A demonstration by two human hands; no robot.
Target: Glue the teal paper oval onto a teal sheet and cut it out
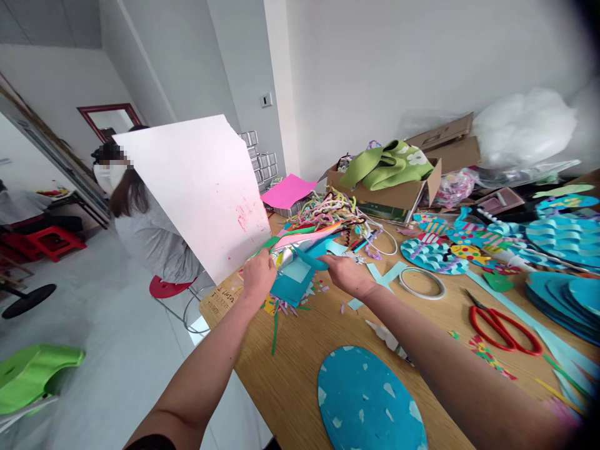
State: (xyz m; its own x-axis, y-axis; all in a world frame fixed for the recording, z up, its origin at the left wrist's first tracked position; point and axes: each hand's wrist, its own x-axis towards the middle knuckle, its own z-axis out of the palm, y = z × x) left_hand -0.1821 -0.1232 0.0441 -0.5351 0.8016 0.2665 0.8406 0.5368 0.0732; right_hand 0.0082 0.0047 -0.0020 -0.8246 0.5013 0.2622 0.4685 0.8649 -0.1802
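Both arms reach over a pile of coloured craft sheets at the left part of the table. My right hand [349, 275] is closed, pinching the edge of a blue sheet [312, 257]. My left hand [260, 275] has its fingers curled at the left side of the pile, by a green sheet edge; exactly what lies in its grip is hidden. Between the hands, a darker blue sheet [288, 292] with a pale blue piece on it lies tilted over small paper scraps. Nearer to me is a blue oval [370, 400] with pale patches stuck on it.
Red-handled scissors [504, 328] and a white tape roll [422, 283] lie to the right, with decorated blue shapes [434, 255] behind. A large white board [201, 187] stands at the left edge. Beyond it a person [150, 219] sits. A cardboard box [389, 200] is at the back.
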